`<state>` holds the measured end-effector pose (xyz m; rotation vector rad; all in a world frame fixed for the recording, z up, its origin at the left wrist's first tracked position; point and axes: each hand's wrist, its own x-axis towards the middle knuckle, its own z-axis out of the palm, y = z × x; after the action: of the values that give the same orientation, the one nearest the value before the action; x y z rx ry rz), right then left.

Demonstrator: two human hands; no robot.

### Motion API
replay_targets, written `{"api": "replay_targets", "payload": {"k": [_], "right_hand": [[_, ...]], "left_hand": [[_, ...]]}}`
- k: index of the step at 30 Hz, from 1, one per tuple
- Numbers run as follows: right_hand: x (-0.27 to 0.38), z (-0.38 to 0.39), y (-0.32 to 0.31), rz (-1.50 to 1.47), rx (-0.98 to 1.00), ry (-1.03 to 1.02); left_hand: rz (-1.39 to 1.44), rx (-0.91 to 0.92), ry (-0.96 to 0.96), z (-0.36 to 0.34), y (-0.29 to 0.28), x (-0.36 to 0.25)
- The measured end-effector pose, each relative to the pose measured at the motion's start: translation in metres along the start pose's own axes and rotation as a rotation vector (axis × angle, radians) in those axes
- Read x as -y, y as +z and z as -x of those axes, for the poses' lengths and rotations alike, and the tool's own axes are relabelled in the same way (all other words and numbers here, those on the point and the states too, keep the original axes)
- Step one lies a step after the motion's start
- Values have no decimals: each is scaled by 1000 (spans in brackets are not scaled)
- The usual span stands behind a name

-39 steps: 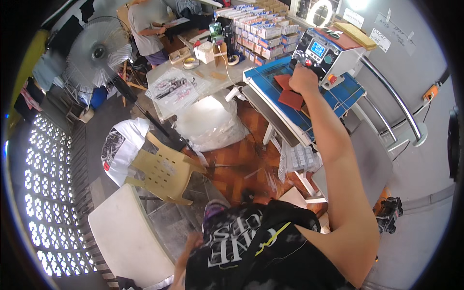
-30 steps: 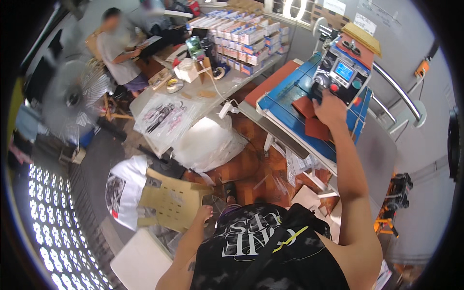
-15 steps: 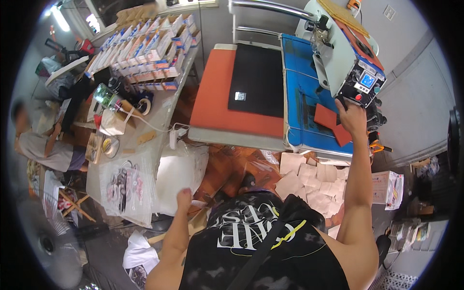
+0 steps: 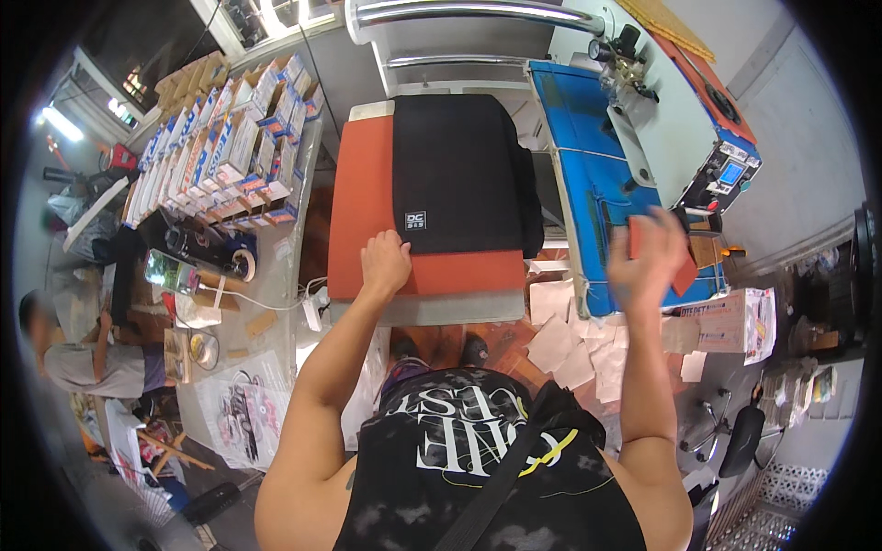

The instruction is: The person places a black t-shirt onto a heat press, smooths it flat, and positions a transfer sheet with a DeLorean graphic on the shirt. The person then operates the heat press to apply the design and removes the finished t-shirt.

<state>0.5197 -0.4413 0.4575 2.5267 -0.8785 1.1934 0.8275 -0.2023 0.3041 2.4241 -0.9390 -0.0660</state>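
Note:
My left hand (image 4: 386,262) is at the front edge of a black cloth (image 4: 459,174), its fingers curled closed on the hem beside a small white printed square (image 4: 415,220). The cloth lies over an orange pad (image 4: 363,197) and drapes past its right side. My right hand (image 4: 650,257) is blurred by motion over the front of a blue bed (image 4: 588,165), close to an orange piece (image 4: 682,275). Whether its fingers hold anything cannot be made out. A control box (image 4: 726,177) with a lit blue screen stands beyond that hand.
Stacked cardboard boxes (image 4: 220,138), a phone (image 4: 171,272) and plastic-covered prints (image 4: 241,413) occupy the table at left. Another person (image 4: 92,367) sits at far left. Brown paper sheets (image 4: 570,344) litter the floor. A chrome rail (image 4: 478,13) crosses the back.
My right hand has left the control box and come down toward me. My left hand has reached forward onto the cloth. A gap now separates the orange pad from the blue bed.

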Motion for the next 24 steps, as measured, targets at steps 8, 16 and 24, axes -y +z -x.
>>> {"api": "replay_targets", "payload": {"k": [8, 16, 24], "right_hand": [[148, -18, 145, -70, 560, 4], [95, -83, 36, -898, 545, 255], [198, -62, -34, -1204, 1513, -260]], "left_hand": [[1800, 155, 150, -107, -131, -27], [1118, -95, 159, -19, -287, 105], [558, 684, -208, 26, -325, 230]]}}
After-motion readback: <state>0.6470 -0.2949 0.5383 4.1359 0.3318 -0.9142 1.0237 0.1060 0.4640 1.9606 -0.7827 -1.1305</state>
